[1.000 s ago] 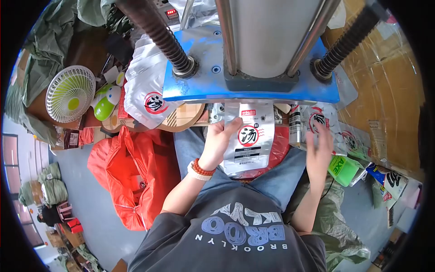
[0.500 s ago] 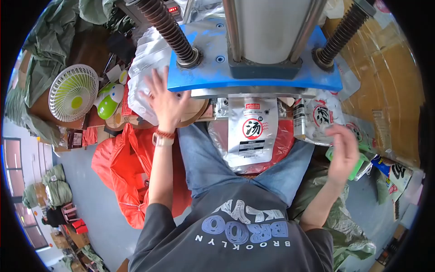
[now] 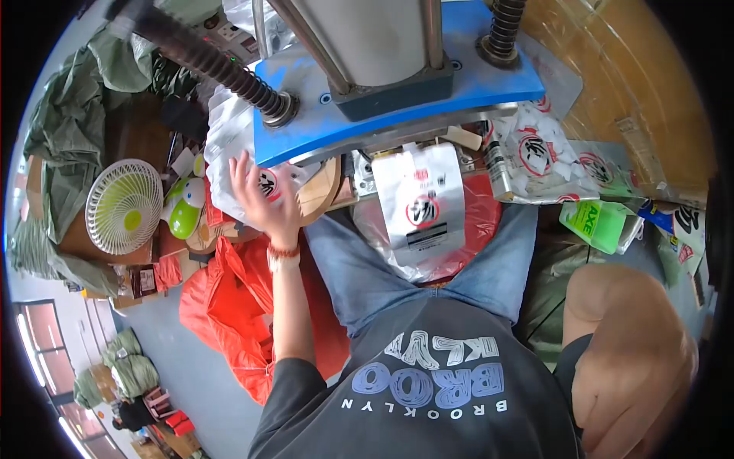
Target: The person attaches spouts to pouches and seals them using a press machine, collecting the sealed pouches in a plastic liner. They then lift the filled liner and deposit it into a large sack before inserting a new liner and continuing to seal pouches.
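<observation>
My left hand [image 3: 264, 203] is over the left side of the press, fingers stretched out and slightly apart. Just beneath it lies a silver-white printed pouch [image 3: 269, 183] with a red circle; whether the fingers touch it I cannot tell. My right arm is bent close to the camera with its elbow up, and its hand does not show. Between my knees, a silver pouch [image 3: 423, 210] with a red ring and black print hangs from the press's lower part toward my lap. Above it is the blue plate [image 3: 397, 115] of the press.
More printed pouches [image 3: 535, 153] lie to the right of the press. A green box [image 3: 592, 226] is beyond my right knee. At left stand a white-green fan [image 3: 126, 206] and a green toy-like object [image 3: 183, 210]. A red bag [image 3: 229, 306] sits beside my left leg.
My right hand has left the pouches at right and gone out of view as the arm folded up. A printed pouch now shows by my left hand. The view has tilted.
</observation>
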Demonstrator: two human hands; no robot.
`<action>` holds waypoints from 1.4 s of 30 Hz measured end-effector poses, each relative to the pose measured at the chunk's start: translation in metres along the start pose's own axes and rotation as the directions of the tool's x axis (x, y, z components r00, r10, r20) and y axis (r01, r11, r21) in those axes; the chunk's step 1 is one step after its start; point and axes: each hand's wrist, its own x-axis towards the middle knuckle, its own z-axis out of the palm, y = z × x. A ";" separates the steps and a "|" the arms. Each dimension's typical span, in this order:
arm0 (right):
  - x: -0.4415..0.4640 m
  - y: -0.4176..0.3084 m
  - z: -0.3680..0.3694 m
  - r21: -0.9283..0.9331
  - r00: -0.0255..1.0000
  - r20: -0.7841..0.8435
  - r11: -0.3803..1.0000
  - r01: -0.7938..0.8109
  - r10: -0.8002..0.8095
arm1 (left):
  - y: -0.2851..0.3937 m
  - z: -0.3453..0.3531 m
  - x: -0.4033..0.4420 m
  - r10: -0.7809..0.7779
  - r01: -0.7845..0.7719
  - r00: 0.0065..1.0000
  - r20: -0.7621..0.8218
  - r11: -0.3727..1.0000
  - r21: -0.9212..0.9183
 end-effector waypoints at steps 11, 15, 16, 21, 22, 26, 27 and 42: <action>0.004 0.003 0.012 0.010 0.997 0.074 1.000 0.013 -0.013 | 0.163 -0.123 0.127 0.255 0.248 0.946 0.197 -0.186 -0.951; 0.007 0.002 0.017 -0.008 0.997 0.077 1.000 -0.005 0.006 | 0.173 -0.123 0.123 0.229 0.249 0.956 0.185 -0.291 -0.924; 0.008 0.002 0.015 -0.018 0.997 0.083 1.000 -0.006 0.008 | 0.175 -0.125 0.123 0.221 0.237 0.960 0.172 -0.314 -0.919; 0.007 -0.004 0.014 -0.018 0.996 0.082 1.000 0.019 -0.018 | 0.182 -0.131 0.123 0.204 0.204 0.971 0.128 -0.416 -0.886; 0.007 -0.004 0.014 -0.017 0.996 0.082 1.000 0.024 -0.023 | 0.183 -0.132 0.123 0.205 0.199 0.971 0.119 -0.432 -0.879; 0.005 -0.009 0.017 -0.033 0.996 0.064 0.998 0.061 -0.059 | 0.186 -0.141 0.127 0.227 0.187 0.971 0.078 -0.514 -0.837; 0.006 -0.011 0.017 -0.041 0.996 0.061 0.997 0.072 -0.070 | 0.187 -0.143 0.129 0.229 0.180 0.971 0.063 -0.537 -0.824; -0.011 -0.017 0.042 -0.042 0.991 0.006 0.990 0.135 -0.135 | 0.196 -0.177 0.134 0.243 0.103 0.970 -0.006 -0.431 -0.897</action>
